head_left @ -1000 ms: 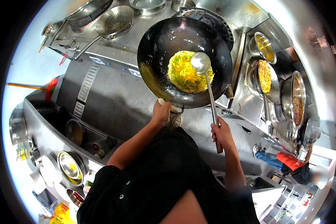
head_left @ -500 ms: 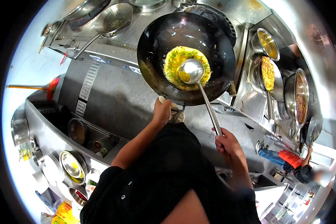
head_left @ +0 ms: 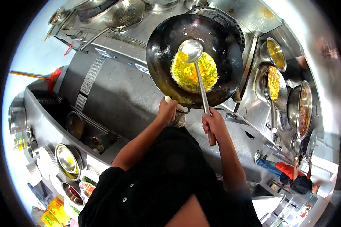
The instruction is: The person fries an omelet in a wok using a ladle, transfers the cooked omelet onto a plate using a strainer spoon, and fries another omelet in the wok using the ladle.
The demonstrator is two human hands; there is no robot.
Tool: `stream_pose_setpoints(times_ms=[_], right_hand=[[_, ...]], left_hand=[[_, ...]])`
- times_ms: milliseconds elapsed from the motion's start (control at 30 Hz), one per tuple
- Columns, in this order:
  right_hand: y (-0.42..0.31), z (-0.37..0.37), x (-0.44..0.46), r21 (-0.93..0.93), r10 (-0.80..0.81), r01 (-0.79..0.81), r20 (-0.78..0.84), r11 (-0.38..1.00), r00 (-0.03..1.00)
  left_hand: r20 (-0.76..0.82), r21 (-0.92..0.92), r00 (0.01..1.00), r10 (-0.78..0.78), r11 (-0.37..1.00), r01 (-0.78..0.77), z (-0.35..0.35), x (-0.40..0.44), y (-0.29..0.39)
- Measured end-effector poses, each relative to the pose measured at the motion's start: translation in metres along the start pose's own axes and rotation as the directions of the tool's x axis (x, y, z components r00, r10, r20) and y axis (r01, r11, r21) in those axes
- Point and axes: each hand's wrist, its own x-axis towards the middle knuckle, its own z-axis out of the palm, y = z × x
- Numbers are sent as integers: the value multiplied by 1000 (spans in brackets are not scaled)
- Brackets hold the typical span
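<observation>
Egg point(head_left: 201, 75) lay in the wok point(head_left: 229, 70), a flat round on the bottom, a bit toward the near side. Left hand point(head_left: 166, 111): grip curled closed at the wok's near rim, over a pale wad point(head_left: 168, 99), probably cloth, likely there to keep heat off the palm. Right hand point(head_left: 213, 123): grip wrapped round the ladle point(head_left: 190, 50), fingers closed on the lower handle, presumably to stay clear of the hot metal while the bowl end reached inside. That bowl end overlapped the egg's far left edge; could not tell if it touched. Wok stood partly over a toothed black burner ring point(head_left: 240, 32), near rim jutting past the steel surface point(head_left: 133, 34), which seemed to bring it within easy reach.

Materials: wok black, wide, round, oily shine, brownish patch low on the left. Egg yellow with green and orange flecks, lumpy middle, lacy edge, wet-looking. Ladle bright metal, round bowl, long straight shaft, brown end that looked wooden. Off right: metal bowl point(head_left: 275, 53) of yellow liquid, plus a strainer point(head_left: 281, 90) holding a golden fried piece point(head_left: 274, 83), rough and stringy, possibly parked there to drain.
</observation>
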Motion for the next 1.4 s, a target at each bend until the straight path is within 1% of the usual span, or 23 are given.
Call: stream_pose_setpoints(times_ms=[33,100,167,200,267,367,433,500,567,600,700,733,800,833,900,933,1000,1033,1133,1233,1333,1367,1400], right_hand=[[-3,2,8,3,-19,19,-20,1000,1000],[-7,-1,18,-55,-30,25,-83,998,996],[-4,-9,28,-97,-64,53,-115,994,991],[-2,-12,26,-81,-83,71,-157,994,984],[-1,-21,22,-132,-83,58,-189,990,978],[8,-36,11,-215,-97,41,-259,976,961],[17,-45,-1,-273,-115,30,-302,961,946],[26,-56,-17,-326,-89,-26,-333,945,939],[37,-63,-34,-364,-64,-83,-374,928,925],[37,-61,-48,-369,-82,-68,-377,927,923],[37,-58,-85,-461,-23,-180,-401,869,916],[45,-59,-97,-570,-105,-164,-408,805,907],[62,-63,-116,-760,-267,-138,-383,635,884],[70,-63,-115,-758,-280,-127,-383,639,880],[86,-63,-111,-753,-306,-107,-388,649,869],[76,-61,-101,-700,-281,-67,-370,711,885],[50,-46,-74,-468,-94,-92,-359,879,929],[41,-41,-63,-338,-5,-114,-332,934,943],[44,-37,-30,-244,-17,-53,-273,968,962],[47,-32,-24,-137,40,-73,-230,988,972],[41,-23,-36,-46,98,-109,-185,993,978],[41,-22,-40,-49,93,-103,-173,993,981],[43,-22,-44,-53,87,-97,-161,994,983]], left_hand=[[-22,-26,1000,-2,1000,1,3,-3,1],[-41,-53,999,14,998,-16,3,0,-2],[-38,-60,998,48,997,-50,-4,12,-20],[-38,-66,997,62,996,-64,-6,16,-25],[-42,-86,996,79,993,-83,-8,23,-37],[-115,-284,957,265,915,-287,4,29,-50],[-76,-134,984,161,976,-170,-1,17,-36],[-69,-56,993,95,994,-99,-6,14,-31],[-82,-61,994,69,995,-74,-7,16,-36],[-71,-71,995,76,994,-81,-9,18,-39],[-65,-92,996,60,994,-65,-7,20,-38],[-81,-93,996,31,995,-39,-4,16,-31],[-88,-68,996,23,997,-29,-5,14,-30],[-75,-43,996,42,998,-46,-8,16,-33],[-61,-48,995,74,996,-77,-10,20,-39],[-61,-76,995,85,993,-89,-9,19,-40],[-74,-107,993,96,989,-104,-5,19,-43],[-85,-111,992,98,988,-107,-2,21,-44],[-86,-108,989,119,986,-128,-1,26,-48],[-104,-85,987,122,988,-131,-2,27,-48],[-92,-87,984,150,984,-158,-8,40,-64],[-81,-92,983,166,981,-173,-12,46,-74],[-104,-80,982,155,983,-163,-11,43,-71]])
